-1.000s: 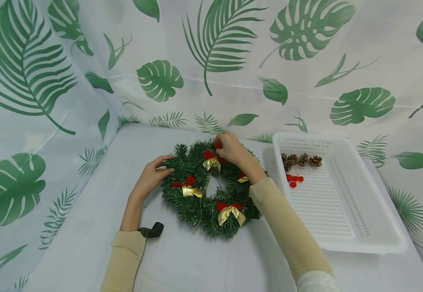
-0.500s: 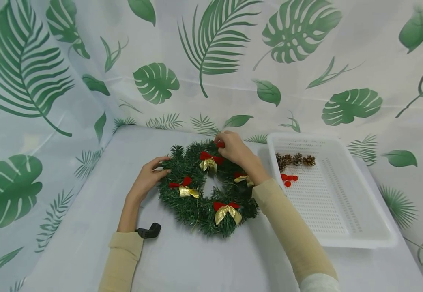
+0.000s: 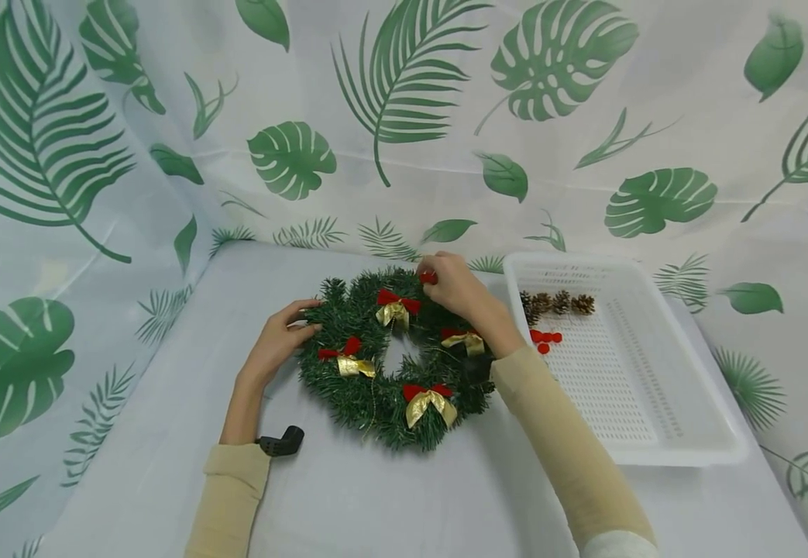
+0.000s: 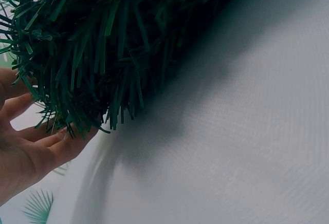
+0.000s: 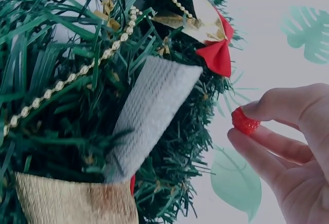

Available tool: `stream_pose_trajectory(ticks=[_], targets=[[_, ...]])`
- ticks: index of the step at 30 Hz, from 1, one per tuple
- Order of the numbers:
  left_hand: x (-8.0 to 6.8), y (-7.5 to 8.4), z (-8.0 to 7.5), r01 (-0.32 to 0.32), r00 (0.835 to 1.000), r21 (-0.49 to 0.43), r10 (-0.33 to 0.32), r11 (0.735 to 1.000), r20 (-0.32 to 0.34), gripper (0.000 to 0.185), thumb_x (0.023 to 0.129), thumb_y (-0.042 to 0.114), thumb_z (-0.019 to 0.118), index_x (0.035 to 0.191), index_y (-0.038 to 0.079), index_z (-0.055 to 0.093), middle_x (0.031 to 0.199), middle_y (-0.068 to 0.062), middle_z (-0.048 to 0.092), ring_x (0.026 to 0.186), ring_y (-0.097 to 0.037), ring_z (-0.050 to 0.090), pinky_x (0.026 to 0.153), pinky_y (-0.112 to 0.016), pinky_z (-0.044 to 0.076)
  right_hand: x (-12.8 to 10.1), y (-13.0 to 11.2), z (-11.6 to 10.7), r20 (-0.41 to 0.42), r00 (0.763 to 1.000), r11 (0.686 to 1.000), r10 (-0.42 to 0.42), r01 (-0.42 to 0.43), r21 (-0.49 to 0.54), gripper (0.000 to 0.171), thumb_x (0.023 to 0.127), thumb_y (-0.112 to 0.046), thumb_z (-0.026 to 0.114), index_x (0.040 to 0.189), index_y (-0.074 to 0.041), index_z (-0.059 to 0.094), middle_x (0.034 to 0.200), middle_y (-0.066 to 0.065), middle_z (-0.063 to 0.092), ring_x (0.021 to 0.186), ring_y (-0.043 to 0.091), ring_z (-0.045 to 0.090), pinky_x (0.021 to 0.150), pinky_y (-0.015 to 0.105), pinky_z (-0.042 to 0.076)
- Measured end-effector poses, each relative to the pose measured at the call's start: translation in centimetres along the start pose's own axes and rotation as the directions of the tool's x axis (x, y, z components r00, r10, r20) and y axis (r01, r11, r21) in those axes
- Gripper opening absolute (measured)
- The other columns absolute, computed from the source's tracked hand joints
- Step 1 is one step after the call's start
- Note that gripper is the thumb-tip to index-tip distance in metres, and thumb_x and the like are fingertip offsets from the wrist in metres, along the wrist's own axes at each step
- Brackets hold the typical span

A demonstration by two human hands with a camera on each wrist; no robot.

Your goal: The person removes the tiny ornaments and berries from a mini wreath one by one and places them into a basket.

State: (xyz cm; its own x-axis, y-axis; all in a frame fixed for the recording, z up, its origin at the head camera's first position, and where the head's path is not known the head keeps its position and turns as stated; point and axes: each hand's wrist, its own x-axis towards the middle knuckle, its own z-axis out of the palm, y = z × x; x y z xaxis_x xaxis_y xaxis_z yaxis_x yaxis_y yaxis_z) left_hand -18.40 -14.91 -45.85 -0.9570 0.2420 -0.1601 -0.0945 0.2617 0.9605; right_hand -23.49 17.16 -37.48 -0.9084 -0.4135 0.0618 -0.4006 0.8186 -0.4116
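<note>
A green tinsel wreath (image 3: 337, 391) lies on the white-covered table, bearing several red-and-gold bows, such as the front bow (image 3: 430, 406), and a gold bead string (image 5: 72, 77). My left hand (image 3: 280, 341) holds the wreath's left edge; in the left wrist view its fingers (image 4: 54, 144) curl under the tinsel, which hides some fingertips. Between thumb and fingers my right hand (image 3: 461, 288) pinches a small red raspberry-like berry (image 5: 244, 121) by the wreath's far edge. In the right wrist view the berry stands apart from the tinsel.
To the right stands a white perforated basket (image 3: 706, 387). Several pine cones (image 3: 560, 303) and red berries (image 3: 545, 339) lie in its far left corner. Leaf-printed fabric (image 3: 445, 194) rises behind the table and at the left. A black camera mount (image 3: 282, 442) sits on the left wrist.
My right hand has moved rightward along the wreath's far edge with the berry, uncovering more of the right bow. My left hand stays at the wreath; the head view has swung slightly right.
</note>
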Motion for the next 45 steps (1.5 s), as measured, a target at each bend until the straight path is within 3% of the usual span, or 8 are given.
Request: stream_pose_trajectory(ticks=[6, 16, 28, 45], targets=[[0.2, -0.7, -0.3, 0.005, 1.0, 0.004, -0.005, 1.0, -0.003, 0.052, 0.107, 0.013, 0.056, 0.157, 0.014, 0.044, 0.163, -0.024, 0.032, 0.135, -0.041, 0.054, 0.088, -0.038, 0.05, -0.5, -0.2, -0.6, 0.008, 1.0, 1.0, 0.026, -0.026, 0.002, 0.027, 0.096, 0.001, 0.067, 0.122, 0.005, 0.07, 0.115, 0.023, 0.066, 0.098, 0.036, 0.066, 0.082, 0.045, 0.056], [0.3, -0.5, -0.4, -0.012, 1.0, -0.01, 0.012, 1.0, -0.003, 0.054, 0.105, 0.013, 0.058, 0.157, 0.017, 0.045, 0.162, -0.019, 0.037, 0.135, -0.039, 0.055, 0.076, -0.033, 0.049, -1.6, 0.0, -1.4, -0.059, 0.998, 1.0, -0.016, 0.017, 0.01, 0.023, 0.094, 0.003, 0.067, 0.117, 0.006, 0.071, 0.11, 0.024, 0.067, 0.09, 0.034, 0.066, 0.078, 0.044, 0.056], [0.5, -0.6, -0.4, -0.011, 1.0, -0.002, 0.011, 1.0, -0.002, 0.054, 0.105, 0.015, 0.059, 0.157, 0.016, 0.045, 0.163, -0.019, 0.036, 0.14, -0.04, 0.05, 0.08, -0.035, 0.05, -3.5, 1.1, -3.3, -0.048, 0.999, 0.997, 0.003, 0.0, 0.074, 0.025, 0.095, 0.002, 0.068, 0.119, 0.007, 0.069, 0.114, 0.025, 0.067, 0.104, 0.039, 0.068, 0.09, 0.049, 0.058], [0.6, -1.0, -0.2, 0.005, 1.0, 0.009, -0.005, 1.0, 0.002, 0.052, 0.105, 0.015, 0.058, 0.156, 0.018, 0.046, 0.162, -0.018, 0.037, 0.139, -0.038, 0.051, 0.082, -0.035, 0.051, -6.2, 3.5, -4.6, -0.09, 0.995, 0.991, 0.04, -0.028, 0.133, 0.022, 0.096, 0.001, 0.069, 0.117, 0.003, 0.071, 0.114, 0.022, 0.071, 0.106, 0.037, 0.07, 0.089, 0.047, 0.059]])
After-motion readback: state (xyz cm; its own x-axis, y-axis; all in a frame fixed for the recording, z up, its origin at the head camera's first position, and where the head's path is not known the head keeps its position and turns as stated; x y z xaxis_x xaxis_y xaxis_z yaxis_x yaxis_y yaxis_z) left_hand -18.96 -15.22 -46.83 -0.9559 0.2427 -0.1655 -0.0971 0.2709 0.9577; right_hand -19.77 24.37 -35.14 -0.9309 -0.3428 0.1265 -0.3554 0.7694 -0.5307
